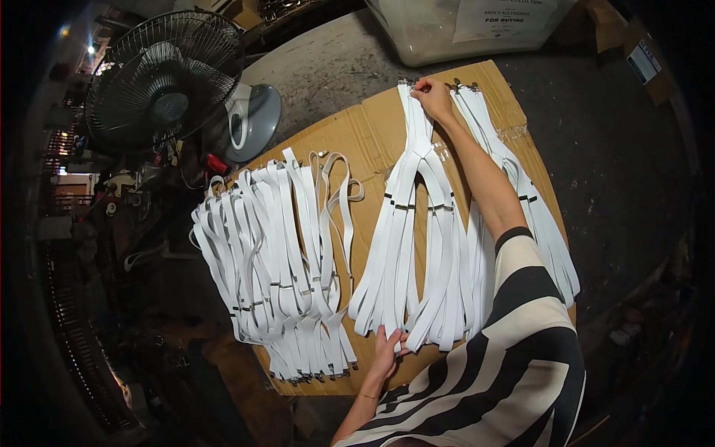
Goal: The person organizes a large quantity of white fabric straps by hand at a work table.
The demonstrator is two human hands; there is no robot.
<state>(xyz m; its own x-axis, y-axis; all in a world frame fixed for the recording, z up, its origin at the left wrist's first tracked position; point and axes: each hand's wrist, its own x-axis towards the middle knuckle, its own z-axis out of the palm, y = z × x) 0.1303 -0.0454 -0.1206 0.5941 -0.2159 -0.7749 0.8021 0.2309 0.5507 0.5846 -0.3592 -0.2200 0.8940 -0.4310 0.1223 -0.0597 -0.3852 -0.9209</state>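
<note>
White elastic suspenders (421,160) lie in a spread stack on a flat cardboard sheet (365,134), their straps crossing in a Y near the top and looping at the bottom. At the stack's far end, my right hand (434,98) is closed in a pinch at the metal clips. My left hand (387,350) is closed around a strap loop at the near end, its thumb on top. Partly hidden under my right arm is a second stack of suspenders (547,223). To the left lies a large pile of white suspenders (261,246) with clips along its near edge.
A black fan (167,89) with a grey base (257,123) stands at the back left. A translucent plastic bin (424,37) with a paper label is at the back, and a cardboard box (644,56) is at the far right. Dark floor surrounds the sheet.
</note>
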